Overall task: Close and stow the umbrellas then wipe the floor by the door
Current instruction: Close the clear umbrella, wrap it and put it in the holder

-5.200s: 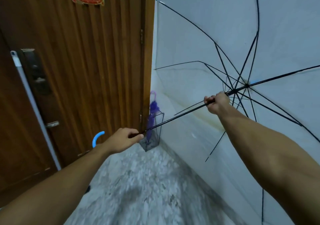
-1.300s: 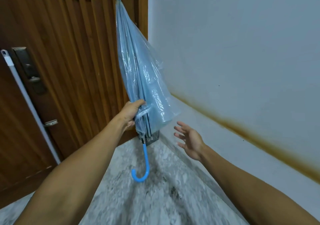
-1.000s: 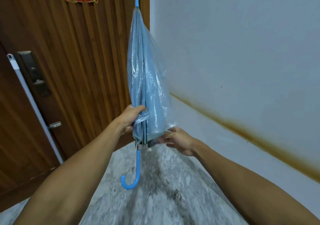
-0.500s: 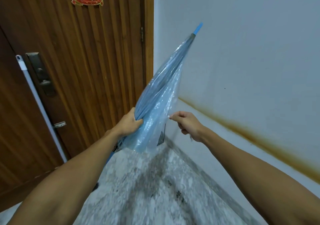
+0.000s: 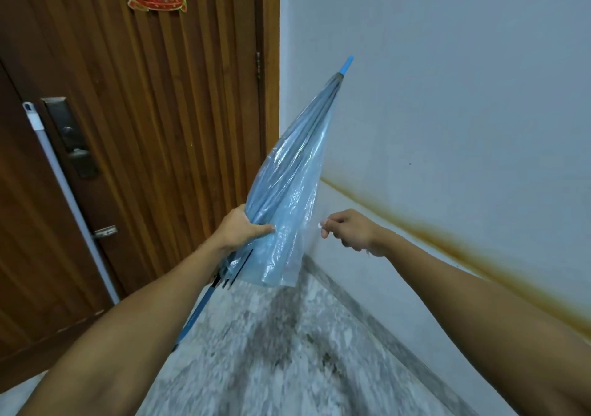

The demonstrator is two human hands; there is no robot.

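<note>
umbrella [image 5: 287,191] leans the same way it did half a second back, blue tip [image 5: 347,65] up toward the white wall [image 5: 447,95], but the right hand [image 5: 348,231] has drawn further off to the side, fingers curled and pinching something small and pale, too tiny to tell what. left hand [image 5: 238,228] still grips round the gathered canopy low down. the folded skin is thin clear blue plastic, crinkled and glossy, dark ribs showing through, loose at the bottom hem. blue shaft [image 5: 195,315] runs down behind the left forearm. it's held in the air before the ribbed wooden door [image 5: 160,111], over mottled grey stone floor [image 5: 271,351]
</note>
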